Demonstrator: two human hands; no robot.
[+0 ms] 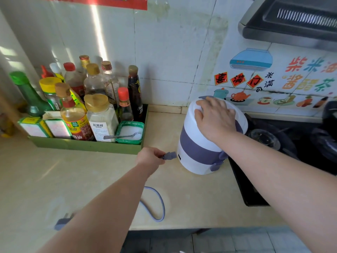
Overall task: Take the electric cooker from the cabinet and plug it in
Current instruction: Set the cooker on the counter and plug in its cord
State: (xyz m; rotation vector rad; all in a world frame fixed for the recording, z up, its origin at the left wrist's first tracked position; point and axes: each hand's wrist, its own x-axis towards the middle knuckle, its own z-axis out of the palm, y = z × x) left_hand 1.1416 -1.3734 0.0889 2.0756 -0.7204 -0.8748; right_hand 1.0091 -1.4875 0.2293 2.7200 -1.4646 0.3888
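A white electric cooker point(193, 157) with a grey-purple band stands upright on the beige counter point(191, 194), next to the stove. My right hand point(216, 118) lies flat on its lid, pressing down. My left hand point(150, 158) pinches the grey connector point(170, 155) of the power cord, whose tip touches the cooker's lower left side. The grey cord point(160, 207) loops across the counter under my left forearm. Its wall plug point(63, 222) lies on the counter at the lower left, blurred.
A green tray point(87, 146) holding several sauce bottles and a salt tub with a spoon stands at the back left. A black stove point(284, 143) with a pot fills the right, under a range hood point(291, 24). The counter's front edge runs just below the cord.
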